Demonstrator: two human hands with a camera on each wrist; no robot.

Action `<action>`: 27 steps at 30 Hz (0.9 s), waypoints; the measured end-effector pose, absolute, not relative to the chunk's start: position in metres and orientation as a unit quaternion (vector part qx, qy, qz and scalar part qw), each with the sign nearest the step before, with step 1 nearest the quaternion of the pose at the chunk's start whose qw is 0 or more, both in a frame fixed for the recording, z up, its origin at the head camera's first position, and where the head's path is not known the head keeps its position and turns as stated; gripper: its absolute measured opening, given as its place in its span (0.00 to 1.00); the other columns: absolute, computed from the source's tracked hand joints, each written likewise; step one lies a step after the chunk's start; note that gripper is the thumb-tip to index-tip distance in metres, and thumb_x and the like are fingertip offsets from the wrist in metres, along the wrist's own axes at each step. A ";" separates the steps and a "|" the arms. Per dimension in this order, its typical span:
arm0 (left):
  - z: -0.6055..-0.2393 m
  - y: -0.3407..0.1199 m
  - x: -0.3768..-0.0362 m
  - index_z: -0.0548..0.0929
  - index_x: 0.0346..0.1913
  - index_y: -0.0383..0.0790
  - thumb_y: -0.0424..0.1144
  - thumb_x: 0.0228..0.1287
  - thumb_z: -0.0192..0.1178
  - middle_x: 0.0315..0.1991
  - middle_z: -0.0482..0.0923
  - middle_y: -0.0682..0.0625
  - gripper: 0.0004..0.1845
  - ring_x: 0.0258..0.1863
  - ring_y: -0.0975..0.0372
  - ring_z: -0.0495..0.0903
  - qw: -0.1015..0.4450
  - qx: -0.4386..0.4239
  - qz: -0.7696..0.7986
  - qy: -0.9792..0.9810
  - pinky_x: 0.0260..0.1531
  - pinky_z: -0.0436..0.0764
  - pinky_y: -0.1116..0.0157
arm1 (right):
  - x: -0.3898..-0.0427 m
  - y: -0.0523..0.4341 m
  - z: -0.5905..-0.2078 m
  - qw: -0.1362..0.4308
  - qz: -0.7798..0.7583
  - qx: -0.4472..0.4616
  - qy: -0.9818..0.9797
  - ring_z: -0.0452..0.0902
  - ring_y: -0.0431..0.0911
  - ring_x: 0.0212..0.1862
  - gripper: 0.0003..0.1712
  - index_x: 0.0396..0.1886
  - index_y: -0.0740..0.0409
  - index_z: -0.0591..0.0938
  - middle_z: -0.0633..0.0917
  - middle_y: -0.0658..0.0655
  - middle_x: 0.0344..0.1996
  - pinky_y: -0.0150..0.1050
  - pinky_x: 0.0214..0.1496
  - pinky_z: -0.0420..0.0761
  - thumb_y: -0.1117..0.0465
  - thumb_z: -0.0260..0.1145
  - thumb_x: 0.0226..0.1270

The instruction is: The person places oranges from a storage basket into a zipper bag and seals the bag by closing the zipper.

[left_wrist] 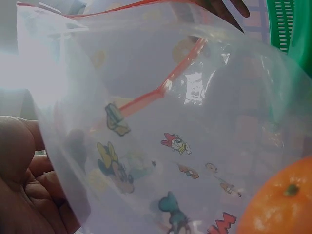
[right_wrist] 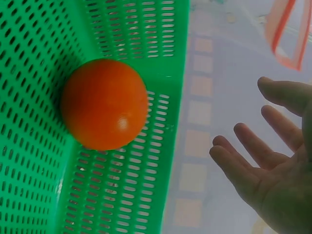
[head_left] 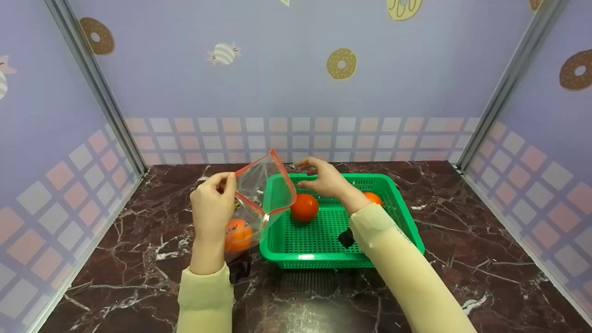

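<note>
Two bare hands in pale yellow sleeves work over a dark red marble table (head_left: 462,259), seen from a head-worn camera looking down. The left hand (head_left: 212,203) is raised above the table just left of a green plastic basket (head_left: 397,217). Its thumb and fingers are curled around the near edge of a clear zip bag (head_left: 259,185), pinching it and holding the mouth open and upright. The bag has a red seal strip along its rim and small cartoon figures printed on its side, which the left wrist view shows close up. An orange (head_left: 238,233) sits at the bottom of the bag, hanging below the left hand, clear of the basket.

The right hand (head_left: 323,178) hovers over the basket's far left corner, just beside the open mouth of the bag. Its fingers are spread and only gently bent, and it holds nothing. In the right wrist view the palm is open with daylight between the fingers. Whether a fingertip brushes the bag's rim is hard to tell from the head view.

Inside the basket a second orange (head_left: 304,207) rests on the perforated floor near the left wall, directly below the right hand. A third orange (head_left: 373,198) lies further right, partly hidden behind the right forearm.

Behind the table stand lilac walls printed with doughnuts and sweets, with a band of pastel squares along the bottom.
</note>
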State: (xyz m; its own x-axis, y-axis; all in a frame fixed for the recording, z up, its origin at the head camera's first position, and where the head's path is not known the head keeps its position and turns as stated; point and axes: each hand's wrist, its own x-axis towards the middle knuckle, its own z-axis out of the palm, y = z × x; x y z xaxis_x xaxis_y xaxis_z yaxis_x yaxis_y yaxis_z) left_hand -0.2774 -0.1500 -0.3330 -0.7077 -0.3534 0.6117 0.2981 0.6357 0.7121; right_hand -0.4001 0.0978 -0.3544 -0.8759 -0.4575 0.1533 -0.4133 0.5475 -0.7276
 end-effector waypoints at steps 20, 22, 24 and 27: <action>-0.334 -0.150 -0.278 0.91 0.38 0.33 0.37 0.72 0.63 0.22 0.82 0.43 0.11 0.16 0.62 0.70 0.387 0.014 -0.426 -0.818 0.25 0.70 0.69 | -0.412 0.094 -0.385 0.109 -0.311 -0.262 0.907 0.73 0.58 0.70 0.29 0.65 0.53 0.79 0.78 0.61 0.68 0.56 0.70 0.75 0.62 0.75 0.65; -0.335 -0.150 -0.278 0.91 0.38 0.33 0.37 0.72 0.63 0.22 0.82 0.43 0.11 0.17 0.62 0.70 0.388 0.015 -0.424 -0.818 0.25 0.70 0.68 | -0.412 0.094 -0.386 0.115 -0.303 -0.261 0.909 0.73 0.58 0.71 0.31 0.66 0.53 0.79 0.78 0.61 0.68 0.56 0.71 0.74 0.62 0.76 0.63; -0.334 -0.150 -0.279 0.91 0.38 0.33 0.37 0.72 0.63 0.22 0.82 0.43 0.11 0.17 0.62 0.70 0.387 0.016 -0.423 -0.819 0.25 0.70 0.68 | -0.411 0.093 -0.387 0.120 -0.294 -0.264 0.911 0.73 0.58 0.71 0.32 0.67 0.54 0.79 0.78 0.61 0.68 0.56 0.71 0.74 0.62 0.76 0.63; -0.334 -0.150 -0.278 0.91 0.38 0.33 0.38 0.72 0.62 0.22 0.82 0.43 0.11 0.17 0.62 0.70 0.384 0.017 -0.423 -0.821 0.25 0.70 0.68 | -0.411 0.092 -0.390 0.130 -0.283 -0.268 0.911 0.72 0.58 0.71 0.33 0.68 0.55 0.78 0.78 0.61 0.69 0.56 0.71 0.74 0.62 0.76 0.62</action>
